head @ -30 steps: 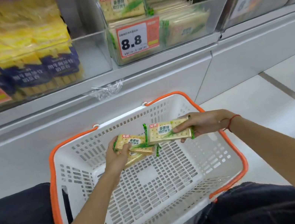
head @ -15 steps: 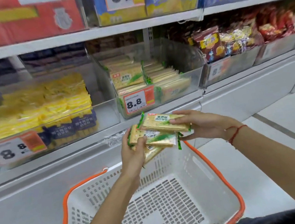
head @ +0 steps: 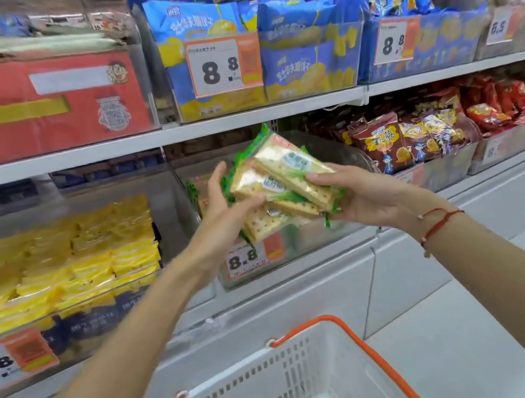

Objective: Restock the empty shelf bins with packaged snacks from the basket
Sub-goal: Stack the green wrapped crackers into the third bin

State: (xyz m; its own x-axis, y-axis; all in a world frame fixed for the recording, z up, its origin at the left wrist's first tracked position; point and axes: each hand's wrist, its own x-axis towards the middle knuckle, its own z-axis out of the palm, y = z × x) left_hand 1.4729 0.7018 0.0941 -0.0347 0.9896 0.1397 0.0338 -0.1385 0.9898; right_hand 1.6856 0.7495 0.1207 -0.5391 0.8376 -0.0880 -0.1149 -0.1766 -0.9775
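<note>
Crackers [head: 280, 178] between hands, above bin rim [head: 297, 248].

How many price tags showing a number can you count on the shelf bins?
5. Upper shelf: an 8.8 tag, another 8.8 tag right of it, a 6.5 tag far right. Lower shelf: one below the hands, one far left. Others look blurred or hidden.

The upper shelf board [head: 154, 140] caps the clear bin [head: 301, 251], its open top otherwise reachable from the front.
</note>
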